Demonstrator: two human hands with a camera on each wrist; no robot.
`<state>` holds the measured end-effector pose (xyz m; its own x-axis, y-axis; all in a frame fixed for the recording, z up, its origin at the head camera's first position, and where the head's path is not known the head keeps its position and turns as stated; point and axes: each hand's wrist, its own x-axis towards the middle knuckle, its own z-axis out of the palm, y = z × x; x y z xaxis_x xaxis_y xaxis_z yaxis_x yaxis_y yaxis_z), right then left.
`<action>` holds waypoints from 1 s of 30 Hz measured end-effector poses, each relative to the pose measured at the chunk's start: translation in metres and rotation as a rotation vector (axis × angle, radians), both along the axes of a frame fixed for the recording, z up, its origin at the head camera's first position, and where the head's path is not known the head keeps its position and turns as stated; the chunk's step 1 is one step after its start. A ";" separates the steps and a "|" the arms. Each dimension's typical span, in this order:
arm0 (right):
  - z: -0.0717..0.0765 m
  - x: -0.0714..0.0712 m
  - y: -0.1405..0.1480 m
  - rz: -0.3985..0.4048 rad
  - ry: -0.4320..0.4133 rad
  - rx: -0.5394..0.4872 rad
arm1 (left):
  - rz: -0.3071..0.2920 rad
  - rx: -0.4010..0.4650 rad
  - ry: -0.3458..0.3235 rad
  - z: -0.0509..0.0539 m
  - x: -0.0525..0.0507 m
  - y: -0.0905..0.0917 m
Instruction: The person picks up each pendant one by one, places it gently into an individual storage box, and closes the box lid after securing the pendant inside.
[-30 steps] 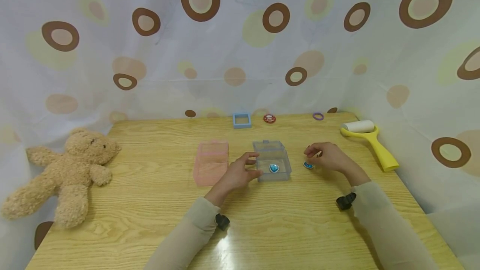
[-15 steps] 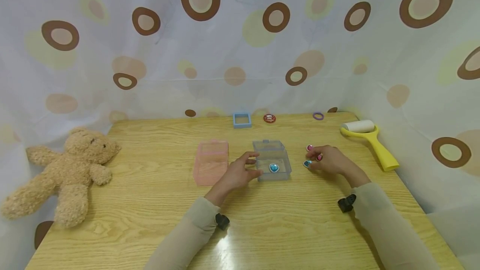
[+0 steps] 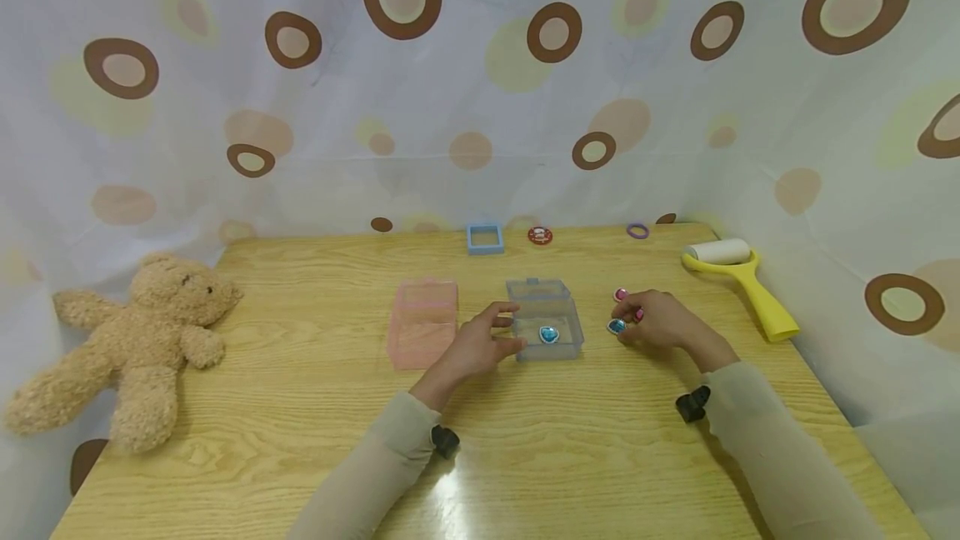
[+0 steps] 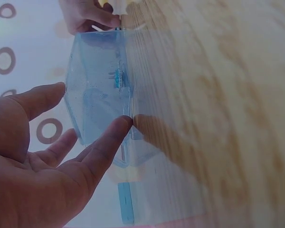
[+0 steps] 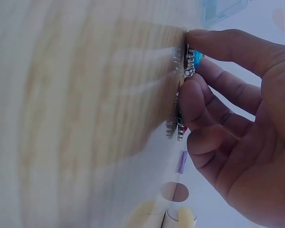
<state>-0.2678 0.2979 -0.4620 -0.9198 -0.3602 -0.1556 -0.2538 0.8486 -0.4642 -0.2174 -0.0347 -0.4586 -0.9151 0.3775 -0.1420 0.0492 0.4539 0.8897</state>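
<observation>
My left hand (image 3: 474, 345) rests its spread, nearly straight fingers against the left side of a see-through bluish plastic box (image 3: 551, 354), lid open. Inside that box lies a blue heart-shaped gem (image 3: 549, 334) with a silvery rim. To the right of the box, my right hand (image 3: 657, 319) pinches a second blue gem (image 3: 617, 326) by its edges between thumb and finger, low at the tabletop. In the right wrist view this blue gem (image 5: 196, 58) stands just off the thumb tip. Two pink gems, one behind the fingers (image 3: 621, 295) and one partly hidden (image 3: 639, 314), lie beside it.
A see-through pink box (image 3: 423, 347) stands left of the left hand. Along the back edge lie a blue square frame (image 3: 485, 250), a red round badge (image 3: 540, 236) and a purple ring (image 3: 637, 231). A yellow-handled lint roller (image 3: 757, 294) lies right, a teddy bear (image 3: 142, 340) left.
My right hand has lowered slightly and its fingers have come to the blue gem, uncovering the pink gems. The left hand and the box have stayed put.
</observation>
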 end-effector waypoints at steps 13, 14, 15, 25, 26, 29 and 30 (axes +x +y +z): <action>0.010 0.005 -0.003 0.028 0.050 -0.097 | -0.007 0.001 -0.005 0.003 0.002 -0.001; 0.011 0.006 -0.004 0.023 0.044 -0.111 | -0.006 0.001 -0.004 0.003 0.002 -0.001; 0.012 0.006 -0.005 0.020 0.037 -0.122 | -0.005 0.000 -0.002 0.002 0.002 -0.001; 0.022 0.005 -0.015 0.010 0.037 -0.169 | -0.006 0.021 -0.004 0.001 0.001 -0.001; 0.022 0.005 -0.016 0.007 0.039 -0.171 | -0.006 0.022 -0.006 0.001 0.000 -0.001; 0.022 0.005 -0.018 0.007 0.040 -0.183 | -0.004 0.020 -0.012 0.000 0.000 -0.001; 0.022 0.005 -0.020 0.008 0.042 -0.186 | -0.004 0.019 -0.010 0.000 0.000 -0.001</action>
<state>-0.2632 0.2783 -0.4397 -0.9212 -0.3861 -0.0472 -0.2823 0.7471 -0.6017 -0.2173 -0.0356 -0.4582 -0.9121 0.3837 -0.1441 0.0419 0.4369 0.8985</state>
